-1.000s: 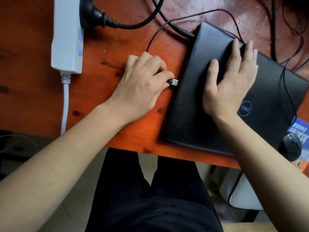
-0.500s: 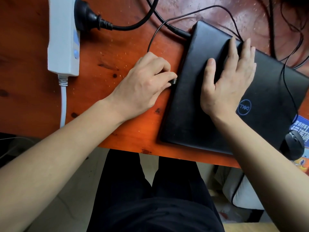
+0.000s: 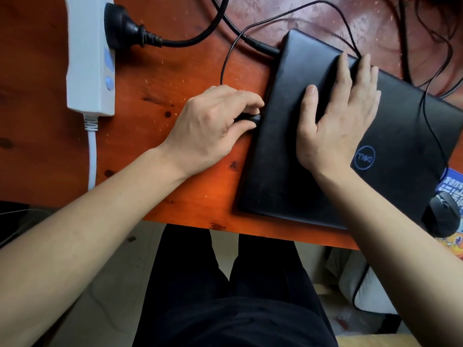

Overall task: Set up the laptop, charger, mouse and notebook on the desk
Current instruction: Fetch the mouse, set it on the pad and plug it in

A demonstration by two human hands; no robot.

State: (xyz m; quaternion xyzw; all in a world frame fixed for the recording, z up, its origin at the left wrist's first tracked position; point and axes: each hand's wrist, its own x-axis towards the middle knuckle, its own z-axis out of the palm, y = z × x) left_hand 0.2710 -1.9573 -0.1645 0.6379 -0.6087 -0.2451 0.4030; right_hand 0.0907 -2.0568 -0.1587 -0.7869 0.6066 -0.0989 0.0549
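The desk point(image 3: 175, 71) is orange-red wood with dark knots, many small pale specks and a worn, duller area at the far right. Its near edge crosses the view. Below it are a pale floor point(image 3: 112, 284) and the person's dark trousers point(image 3: 238, 296).

A closed laptop point(image 3: 288, 171) lies flat on the right part of the desk, turned at an angle. It is a thin black rectangle with rounded corners, a matte and slightly dusty lid, and a round blue logo. The charger connector point(image 3: 260, 46), thick and black, enters the laptop's side near its far left corner.

The left hand point(image 3: 213, 126) rests on the wood just beside the laptop's left edge. Its fingers are curled and pinch a small black plug point(image 3: 253, 118), which touches that edge. A thin black cable point(image 3: 225, 61) rises from this hand in a loop and goes over the lid. The right hand point(image 3: 338, 116) lies flat on the lid with straight, slightly spread fingers and holds nothing.

A white plastic power strip point(image 3: 87, 58), long and smooth, is at the far left, with a black mains plug point(image 3: 122, 28) in it and a white cord point(image 3: 92, 151) running to the desk's edge.

A rounded black mouse point(image 3: 442, 217) sits at the laptop's near right corner, on a blue printed cover point(image 3: 451, 181). Whether this is the notebook, I cannot tell.
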